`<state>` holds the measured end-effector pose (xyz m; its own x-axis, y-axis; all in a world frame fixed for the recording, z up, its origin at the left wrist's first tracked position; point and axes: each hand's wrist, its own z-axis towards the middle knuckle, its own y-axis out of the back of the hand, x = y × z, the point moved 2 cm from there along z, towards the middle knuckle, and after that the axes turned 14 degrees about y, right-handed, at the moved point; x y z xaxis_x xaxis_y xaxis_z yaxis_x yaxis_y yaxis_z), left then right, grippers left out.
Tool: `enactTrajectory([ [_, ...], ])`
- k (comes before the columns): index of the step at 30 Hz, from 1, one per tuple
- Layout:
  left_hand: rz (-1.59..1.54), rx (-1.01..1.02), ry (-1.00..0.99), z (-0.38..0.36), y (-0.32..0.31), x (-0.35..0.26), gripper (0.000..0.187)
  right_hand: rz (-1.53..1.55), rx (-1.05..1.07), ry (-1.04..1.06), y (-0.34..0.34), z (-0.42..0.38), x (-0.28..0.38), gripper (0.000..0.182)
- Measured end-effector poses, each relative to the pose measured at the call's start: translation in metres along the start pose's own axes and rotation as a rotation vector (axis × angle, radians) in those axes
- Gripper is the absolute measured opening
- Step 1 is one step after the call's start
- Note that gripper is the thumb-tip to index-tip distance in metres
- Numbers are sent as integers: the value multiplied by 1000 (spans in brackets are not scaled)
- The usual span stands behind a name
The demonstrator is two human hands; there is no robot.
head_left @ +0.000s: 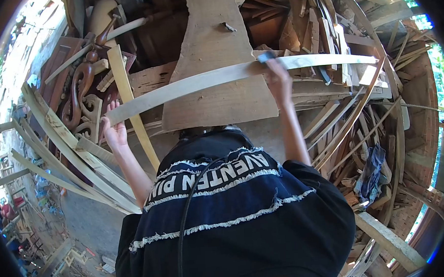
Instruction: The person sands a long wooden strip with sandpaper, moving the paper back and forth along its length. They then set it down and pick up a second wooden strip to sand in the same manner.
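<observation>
A long pale wooden plank [193, 87] runs crosswise in front of my body, looking bowed through the round lens. At its left end my left hand [113, 129] grips it, the thumb on the near side and the fingers at the far edge. My right hand [278, 78] is over the plank right of its middle, blurred, closed around a small bluish-dark object [266, 57] whose kind I cannot tell. Beneath the plank lies a wide wooden board [219, 100] reaching from my waist to the far side. A dark scrap [228, 27] rests on that board.
At left are a carved dark wood piece [83, 93], an upright yellowish strip [128, 93] and several long boards [72, 142]. Stacked offcuts [322, 31] and leaning strips [353, 125] fill the right, with a crumpled blue cloth [371, 172] among them. A dark cord [186, 217] hangs over my shirt.
</observation>
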<state>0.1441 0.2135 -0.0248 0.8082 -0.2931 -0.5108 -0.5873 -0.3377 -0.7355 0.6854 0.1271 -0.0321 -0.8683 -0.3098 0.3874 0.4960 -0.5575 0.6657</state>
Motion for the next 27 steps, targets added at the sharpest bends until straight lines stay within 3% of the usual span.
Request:
enactTrajectory([
  [2,33,53,13,4,10,-1,59,-278,-101,-44,25,-2,-67,24],
  [4,47,76,9,3,11,-1,60,-343,-110,-509,38,4,-101,22],
  [6,28,76,-11,6,9,-2,61,-435,-220,-302,0,2,-102,21],
  [7,-2,86,-12,8,6,-2,60,-306,-142,-255,-16,18,-51,22],
  [9,-59,78,-5,8,-2,1,60,-161,-177,80,-62,34,44,26],
  [12,-76,77,14,10,7,-1,59,170,94,228,-94,32,191,33],
  [13,-67,39,20,7,5,-2,57,204,129,237,-94,24,194,35],
  [14,-59,7,34,3,2,-2,56,229,160,258,-90,20,183,36],
  [17,-52,-56,51,-3,-1,3,54,-233,96,238,-48,10,75,38],
  [18,-59,-60,59,-3,0,3,54,-288,11,146,-27,5,32,35],
  [19,-64,-60,65,-3,1,3,54,-263,-24,-114,-2,3,4,27],
  [21,-38,-52,62,-2,-1,2,54,-501,-104,-424,20,-6,-66,22],
  [24,-16,-47,54,0,-9,-2,53,-465,42,-550,-17,24,-21,23],
  [25,-12,-44,50,3,-13,-4,53,-297,-1,-343,-47,21,7,30],
  [26,-25,-36,56,5,-14,-4,53,-68,25,-296,-81,21,34,36],
  [27,-38,-30,62,8,-14,-4,52,-179,-10,54,-101,29,91,34],
])
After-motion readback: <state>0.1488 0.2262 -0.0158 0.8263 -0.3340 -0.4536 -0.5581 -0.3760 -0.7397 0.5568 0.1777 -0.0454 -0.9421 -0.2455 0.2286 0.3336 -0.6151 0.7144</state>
